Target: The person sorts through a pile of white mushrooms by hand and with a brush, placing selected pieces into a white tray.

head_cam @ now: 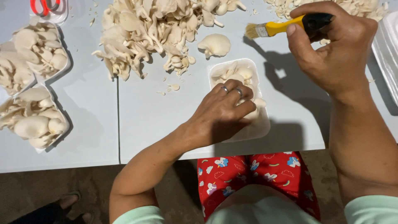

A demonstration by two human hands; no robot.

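Note:
My left hand (pixel 222 110) rests palm down on pale oyster mushrooms (pixel 237 74) in a white foam tray (pixel 259 128) near the table's front edge, its fingers curled over them. Two rings show on its fingers. My right hand (pixel 333 47) is raised at the upper right and grips a small brush (pixel 275 28) with a yellow ferrule and a black handle. The bristles point left, above the table and clear of the tray. A single loose mushroom (pixel 214 45) lies just beyond the tray.
A big heap of oyster mushrooms (pixel 153 29) covers the far middle of the white table (pixel 145 124). Two filled foam trays (pixel 35 120) sit at the left, red-handled scissors (pixel 44 6) at the top left. Stacked empty trays (pixel 387 54) stand at the right edge. Another person's feet (pixel 72 207) show below left.

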